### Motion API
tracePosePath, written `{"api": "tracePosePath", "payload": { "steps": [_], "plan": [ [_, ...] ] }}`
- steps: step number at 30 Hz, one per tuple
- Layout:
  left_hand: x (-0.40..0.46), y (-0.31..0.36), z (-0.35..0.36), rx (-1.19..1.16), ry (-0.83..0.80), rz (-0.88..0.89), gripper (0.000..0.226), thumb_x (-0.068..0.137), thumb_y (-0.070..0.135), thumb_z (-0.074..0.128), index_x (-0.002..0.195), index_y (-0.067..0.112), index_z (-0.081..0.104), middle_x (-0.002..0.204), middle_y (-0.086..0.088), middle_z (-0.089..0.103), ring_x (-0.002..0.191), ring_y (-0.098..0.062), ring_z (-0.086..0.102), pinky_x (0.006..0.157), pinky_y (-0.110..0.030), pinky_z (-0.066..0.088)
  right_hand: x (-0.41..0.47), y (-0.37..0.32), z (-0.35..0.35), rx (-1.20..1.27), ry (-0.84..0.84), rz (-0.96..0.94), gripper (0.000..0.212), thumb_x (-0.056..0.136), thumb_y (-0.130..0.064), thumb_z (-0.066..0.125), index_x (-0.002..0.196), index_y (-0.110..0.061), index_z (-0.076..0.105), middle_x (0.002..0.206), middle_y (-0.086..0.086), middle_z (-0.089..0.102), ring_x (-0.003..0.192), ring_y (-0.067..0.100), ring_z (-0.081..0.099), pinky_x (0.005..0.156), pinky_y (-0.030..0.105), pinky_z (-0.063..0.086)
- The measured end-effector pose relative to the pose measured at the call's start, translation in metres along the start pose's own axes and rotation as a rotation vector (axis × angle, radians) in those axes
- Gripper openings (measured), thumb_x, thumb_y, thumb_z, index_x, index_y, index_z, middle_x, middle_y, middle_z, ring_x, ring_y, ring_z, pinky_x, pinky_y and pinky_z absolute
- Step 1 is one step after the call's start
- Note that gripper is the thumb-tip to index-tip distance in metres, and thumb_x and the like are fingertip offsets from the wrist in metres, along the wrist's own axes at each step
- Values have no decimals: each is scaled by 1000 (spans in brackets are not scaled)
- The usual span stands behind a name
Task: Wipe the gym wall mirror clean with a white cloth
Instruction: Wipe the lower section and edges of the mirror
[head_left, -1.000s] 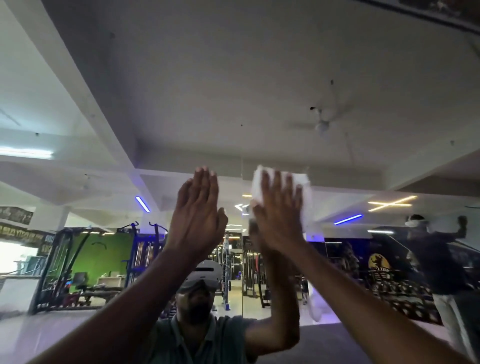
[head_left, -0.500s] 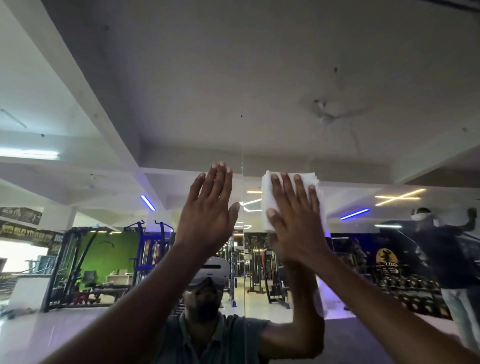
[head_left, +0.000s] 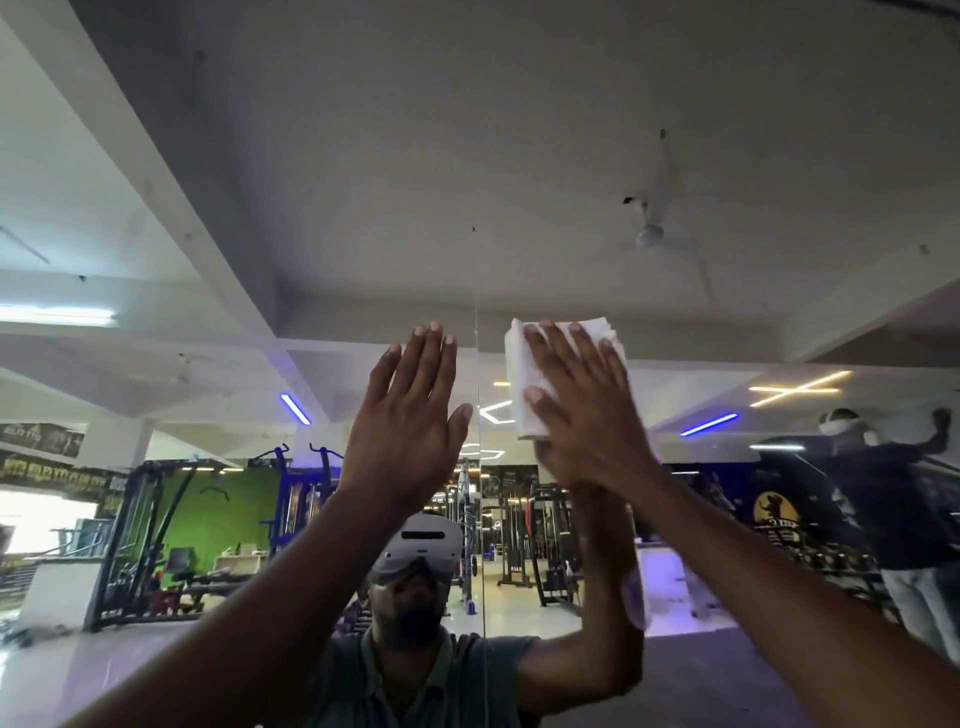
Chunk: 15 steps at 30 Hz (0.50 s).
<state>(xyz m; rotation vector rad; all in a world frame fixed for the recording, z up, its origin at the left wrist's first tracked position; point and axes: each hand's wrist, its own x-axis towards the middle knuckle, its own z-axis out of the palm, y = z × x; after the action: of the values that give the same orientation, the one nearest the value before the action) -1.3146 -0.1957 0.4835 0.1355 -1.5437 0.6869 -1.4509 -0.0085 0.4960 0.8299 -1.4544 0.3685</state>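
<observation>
right hand (head_left: 582, 410): flat, fingers straight, we press the white cloth (head_left: 524, 374) on the mirror (head_left: 727, 338); cloth lies under our fingers, long axis upright | left hand (head_left: 410, 415): flat, holds nothing, beside the right | right hand is nearer, mirror straight ahead

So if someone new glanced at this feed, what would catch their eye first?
Two raised hands at centre: the right hand presses a folded white cloth flat against the wall mirror, and the left hand is open beside it, left of the mirror's vertical seam.
</observation>
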Motion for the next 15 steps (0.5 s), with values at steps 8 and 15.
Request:
{"api": "tracePosePath", "payload": {
  "steps": [8, 15],
  "plan": [
    [-1, 1, 1, 0, 9, -7, 71, 108, 45, 16, 166, 3, 19, 173, -17, 16, 162, -29, 15, 130, -49, 17, 0, 19, -1, 82, 127, 370, 82, 99, -58, 20, 166, -12, 30, 170, 14, 33, 158, 41, 26, 127, 61, 14],
    [-1, 1, 1, -13, 16, -5, 70, 108, 44, 20, 165, 3, 20, 173, -18, 16, 162, -29, 15, 130, -49, 16, -13, 28, 1, 14, -5, 173, 80, 101, -62, 14, 170, -23, 5, 178, 0, 6, 164, 24, 4, 132, 50, 2]
  ]
}}
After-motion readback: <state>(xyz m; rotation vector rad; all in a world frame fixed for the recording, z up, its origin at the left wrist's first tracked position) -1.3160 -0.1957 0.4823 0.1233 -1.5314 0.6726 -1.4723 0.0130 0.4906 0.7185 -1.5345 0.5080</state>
